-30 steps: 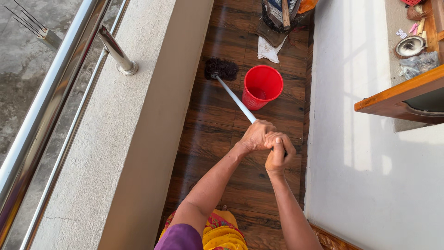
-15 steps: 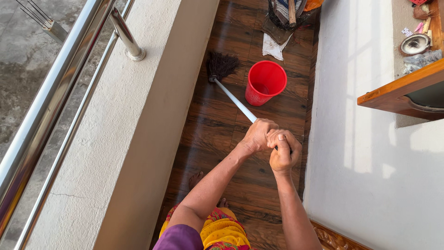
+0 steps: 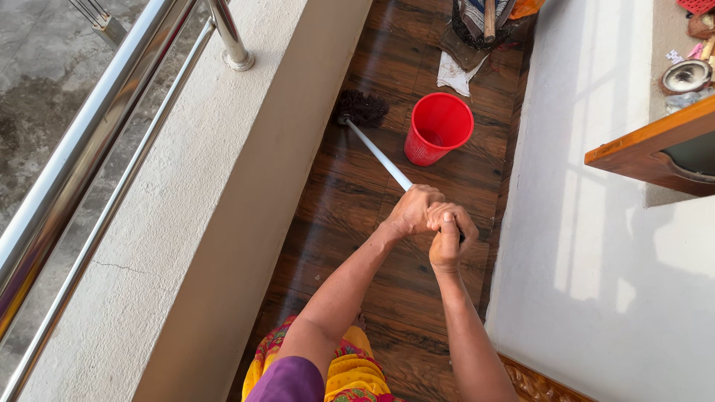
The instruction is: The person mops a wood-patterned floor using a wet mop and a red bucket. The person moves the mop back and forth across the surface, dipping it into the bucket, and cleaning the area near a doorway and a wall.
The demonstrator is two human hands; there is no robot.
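Both my hands grip the top of a white mop handle (image 3: pixel 380 156). My left hand (image 3: pixel 412 211) is wrapped around the pole a little lower, and my right hand (image 3: pixel 450 240) closes on the pole's end just behind it. The dark stringy mop head (image 3: pixel 361 108) rests on the brown wood-pattern floor (image 3: pixel 350 216), close to the base of the low parapet wall. A red plastic bucket (image 3: pixel 439 128) stands on the floor just right of the mop head, apart from it.
A grey parapet wall (image 3: pixel 223 201) with a steel railing (image 3: pixel 112 112) runs along the left. A white wall (image 3: pixel 596 223) and a wooden ledge (image 3: pixel 648 149) bound the right. A white rag (image 3: pixel 453 74) and a dark basket (image 3: pixel 484 22) lie beyond the bucket.
The mop head has swept a little on the floor beside the parapet, near the bucket. My hands keep their grip on the handle. The camera has shifted slightly.
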